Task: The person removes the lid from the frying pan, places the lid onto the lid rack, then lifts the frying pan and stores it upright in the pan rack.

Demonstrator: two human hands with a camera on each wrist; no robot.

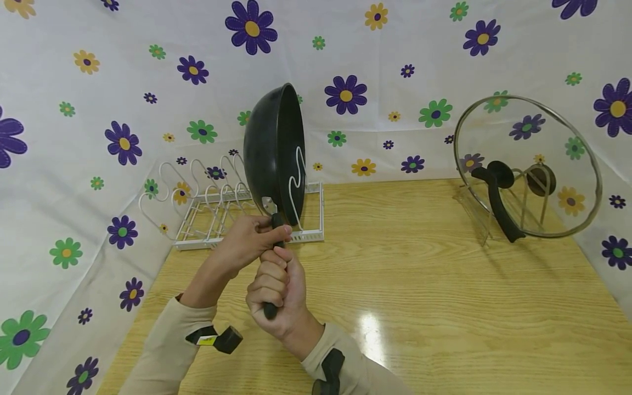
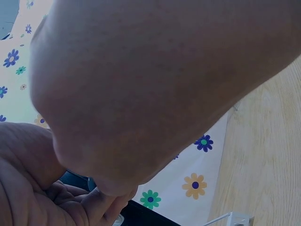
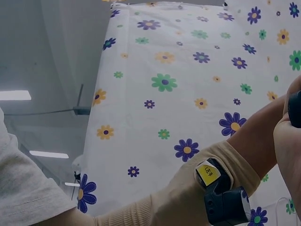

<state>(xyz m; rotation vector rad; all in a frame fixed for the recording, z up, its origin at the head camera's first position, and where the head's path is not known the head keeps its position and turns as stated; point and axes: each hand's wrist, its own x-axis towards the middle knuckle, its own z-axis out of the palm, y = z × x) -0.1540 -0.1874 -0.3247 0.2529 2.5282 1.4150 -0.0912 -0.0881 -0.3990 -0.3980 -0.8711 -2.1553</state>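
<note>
A black frying pan stands on its side in the white wire rack, its hollow facing right and its handle toward me. One bent white wire of the rack shows in front of the pan's hollow. My right hand grips the handle, fingers wrapped round its lower part. Just above it, my left hand holds the handle near the pan, thumb laid across it. In the left wrist view the left hand fills much of the picture, with a dark bit of pan behind it.
To the right, a glass lid with a metal rim leans upright in a small wire stand; its black handle faces left. Both stand on a wood-grain table. A flower-printed cloth hangs behind and at the sides.
</note>
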